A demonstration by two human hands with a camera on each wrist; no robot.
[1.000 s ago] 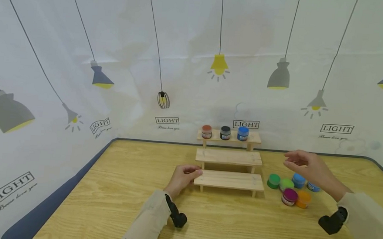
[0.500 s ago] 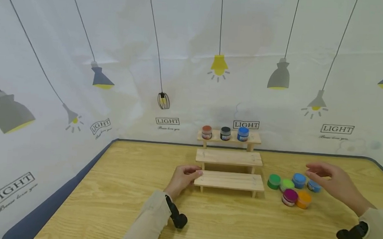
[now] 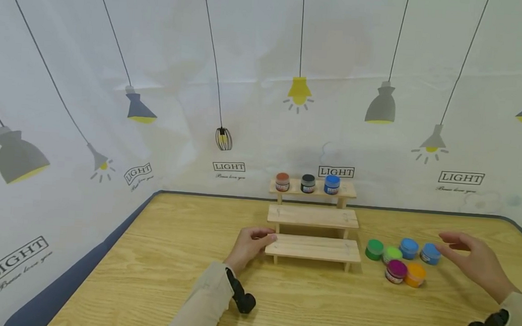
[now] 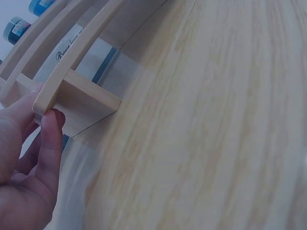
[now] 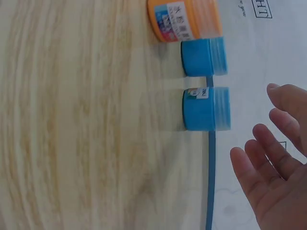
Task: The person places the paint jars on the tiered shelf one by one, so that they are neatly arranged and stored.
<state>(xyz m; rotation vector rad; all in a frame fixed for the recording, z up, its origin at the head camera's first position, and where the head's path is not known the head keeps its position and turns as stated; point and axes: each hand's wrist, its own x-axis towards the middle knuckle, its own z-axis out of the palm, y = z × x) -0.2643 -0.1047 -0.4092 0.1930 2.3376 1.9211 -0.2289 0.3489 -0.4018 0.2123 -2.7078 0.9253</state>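
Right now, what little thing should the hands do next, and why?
I'd probably close the right hand around the rightmost round, blue plastic jar. Its relaxed fingers hold nothing and are right beside that jar, while the left hand grips the pale wooden tiered stand, whose two lower shelves have room.

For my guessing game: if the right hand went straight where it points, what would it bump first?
Probably the rightmost blue jar, nearest the right hand in the head view. Depth is unclear, though, so the hand might pass above.
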